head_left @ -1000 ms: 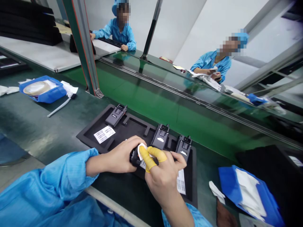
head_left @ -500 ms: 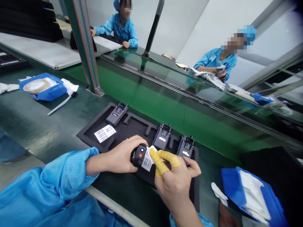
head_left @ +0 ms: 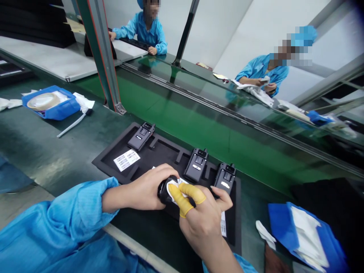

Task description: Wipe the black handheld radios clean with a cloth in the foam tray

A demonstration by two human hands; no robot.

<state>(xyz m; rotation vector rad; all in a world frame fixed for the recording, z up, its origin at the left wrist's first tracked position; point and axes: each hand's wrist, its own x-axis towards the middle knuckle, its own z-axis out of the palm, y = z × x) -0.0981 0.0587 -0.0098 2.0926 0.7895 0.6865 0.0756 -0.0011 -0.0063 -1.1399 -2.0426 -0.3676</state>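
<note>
A black handheld radio [head_left: 162,191] is up in the air over the near side of a black tray [head_left: 165,154], gripped by the person's left hand [head_left: 140,190]. The right hand [head_left: 202,216], yellow covers [head_left: 178,197] on two fingers, grasps a white cloth [head_left: 170,183] and presses it against the radio's end. In the tray I can see three more radios, at the far left [head_left: 140,137], the middle [head_left: 195,165] and the right [head_left: 225,178], with a printed label [head_left: 127,160] below the leftmost. The tray lies on a dark green bench [head_left: 82,155]. Off left sits a blue box [head_left: 61,111]; near the right sits another [head_left: 280,220], white cloths [head_left: 308,233] inside. Across the partition [head_left: 170,106], two co-workers in blue sit apart, one left [head_left: 152,36], one right [head_left: 257,68].
</note>
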